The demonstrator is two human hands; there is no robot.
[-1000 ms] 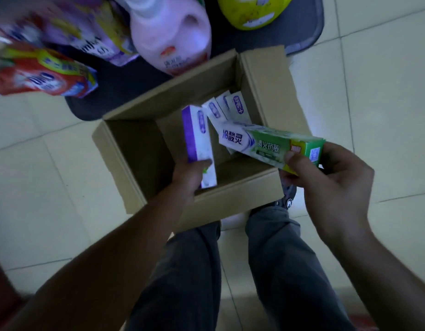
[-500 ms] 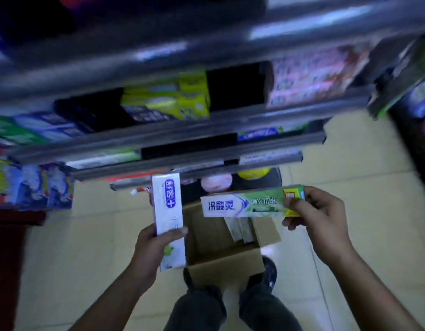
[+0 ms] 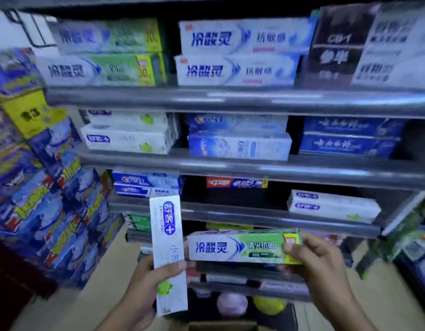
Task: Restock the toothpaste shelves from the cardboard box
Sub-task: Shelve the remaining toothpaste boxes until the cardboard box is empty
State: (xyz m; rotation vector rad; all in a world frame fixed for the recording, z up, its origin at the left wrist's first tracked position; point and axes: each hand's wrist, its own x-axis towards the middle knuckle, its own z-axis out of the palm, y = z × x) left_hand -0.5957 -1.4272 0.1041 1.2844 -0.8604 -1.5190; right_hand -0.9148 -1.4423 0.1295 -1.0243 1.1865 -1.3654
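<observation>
Left hand [image 3: 144,290]: fingers curled round a white carton [image 3: 167,247], thumb across its front. The carton is upright with a slight tilt: a long, glossy rectangular card pack with a blue oval logo up top and a green blob lower down.

Right hand [image 3: 321,261]: fingers pinch a green carton [image 3: 240,247] by its yellow right end, holding it level with the long side horizontal. Its print runs white to green with blue characters. Its left end sits just beside the white carton; can't tell if they touch.

Both cartons are held in front of the shelves [image 3: 230,99], at the lower tiers. The shelves are grey metal with rounded front rails, loaded with flat cartons lying lengthwise. Matching green packs [image 3: 106,68] are on the top tier, left. Matching white packs [image 3: 128,139] are on the second tier, left.

Box [image 3: 221,327]: only a brown cardboard rim shows at the bottom edge, below the hands. A pink bottle [image 3: 231,304] is behind it, blurred. Blue crinkly bags [image 3: 51,211] are stacked at left.
</observation>
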